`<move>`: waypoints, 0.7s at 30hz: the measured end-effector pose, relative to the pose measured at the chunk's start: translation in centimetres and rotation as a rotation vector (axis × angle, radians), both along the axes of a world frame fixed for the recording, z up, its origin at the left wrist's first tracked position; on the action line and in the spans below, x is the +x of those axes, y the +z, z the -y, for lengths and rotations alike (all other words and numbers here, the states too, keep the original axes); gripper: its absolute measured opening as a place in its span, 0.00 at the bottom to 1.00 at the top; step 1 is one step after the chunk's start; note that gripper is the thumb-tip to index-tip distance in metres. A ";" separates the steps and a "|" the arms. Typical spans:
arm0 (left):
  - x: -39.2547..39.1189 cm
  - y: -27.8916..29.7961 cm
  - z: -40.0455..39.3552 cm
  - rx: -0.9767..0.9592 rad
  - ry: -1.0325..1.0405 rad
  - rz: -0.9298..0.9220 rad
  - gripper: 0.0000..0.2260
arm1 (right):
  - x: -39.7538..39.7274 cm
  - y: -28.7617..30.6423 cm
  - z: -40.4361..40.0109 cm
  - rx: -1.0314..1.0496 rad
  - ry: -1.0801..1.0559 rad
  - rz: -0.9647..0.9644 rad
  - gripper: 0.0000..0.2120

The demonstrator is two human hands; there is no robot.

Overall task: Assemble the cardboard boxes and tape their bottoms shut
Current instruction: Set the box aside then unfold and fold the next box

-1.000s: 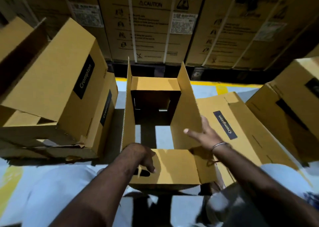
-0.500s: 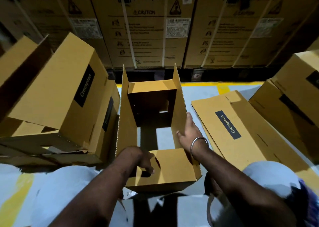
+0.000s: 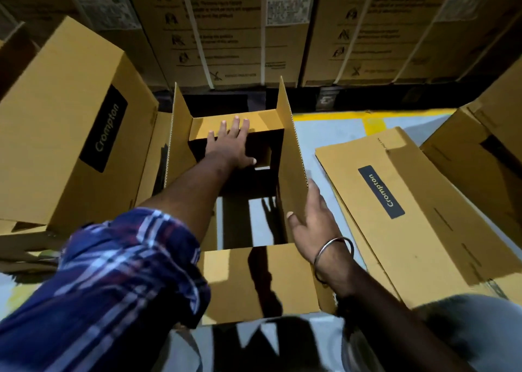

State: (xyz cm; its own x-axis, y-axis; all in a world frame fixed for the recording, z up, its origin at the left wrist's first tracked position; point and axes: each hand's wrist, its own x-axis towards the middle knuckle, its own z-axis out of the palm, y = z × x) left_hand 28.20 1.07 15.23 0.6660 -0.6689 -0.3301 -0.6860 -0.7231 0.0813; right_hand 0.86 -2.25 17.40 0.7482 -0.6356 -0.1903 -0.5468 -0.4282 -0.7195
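An open box [image 3: 226,202] stands on the floor [image 3: 333,128] directly before the person, its flaps raised. The left hand [image 3: 230,142] rests on the far flap [image 3: 254,124]; the right hand [image 3: 310,219] touches the right flap [image 3: 291,156]. Assembled boxes [image 3: 70,117] are stacked to the left, a flattened box [image 3: 395,202] lies to the right, and large cartons [image 3: 240,26] stand behind.

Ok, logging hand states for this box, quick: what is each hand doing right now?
Left hand: open, straight fingers resting on the far flap.
Right hand: open, fingers and thumb lying against the right flap, not curled round it.
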 end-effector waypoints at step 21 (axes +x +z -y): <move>2.5 -6.2 -0.6 0.268 -0.171 0.015 0.31 | 4.5 -5.5 -5.3 -0.159 0.430 -0.436 0.48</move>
State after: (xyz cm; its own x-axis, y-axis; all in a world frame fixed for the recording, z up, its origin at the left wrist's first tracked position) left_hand 30.71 1.68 9.07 0.5574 -0.6625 -0.5004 -0.7993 -0.5911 -0.1078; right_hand 5.35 3.10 11.91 0.8180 -0.3411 -0.4632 -0.5308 -0.7578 -0.3794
